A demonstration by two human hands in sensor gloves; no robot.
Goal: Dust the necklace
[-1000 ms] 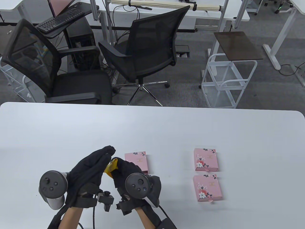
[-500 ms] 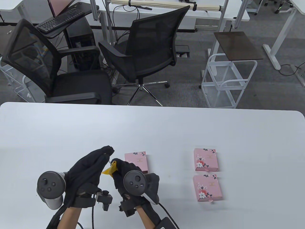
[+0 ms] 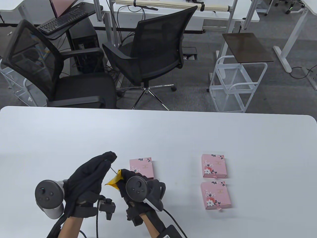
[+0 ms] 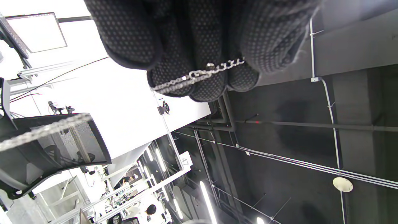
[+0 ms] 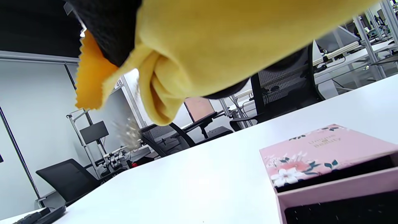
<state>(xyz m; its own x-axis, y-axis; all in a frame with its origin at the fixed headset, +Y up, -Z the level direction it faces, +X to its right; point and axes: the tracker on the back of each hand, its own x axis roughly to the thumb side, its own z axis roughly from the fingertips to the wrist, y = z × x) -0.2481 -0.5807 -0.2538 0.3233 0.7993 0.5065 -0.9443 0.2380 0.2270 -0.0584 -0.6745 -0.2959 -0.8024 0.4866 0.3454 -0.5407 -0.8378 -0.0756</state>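
Left hand point(image 3: 86, 177) pinches the necklace point(image 4: 199, 74) at its fingertips, chain running taut toward four o'clock into the yellow cloth point(image 3: 114, 179) gripped by the right hand point(image 3: 133, 184), just beside it.

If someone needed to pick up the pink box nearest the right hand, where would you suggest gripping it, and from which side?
Judging from the pictures, grip the pink box across its two long side edges, coming from above. It lies flat on the table, so only the top and sides are reachable. Its near end stands open like a drawer, so avoid pinching end to end.
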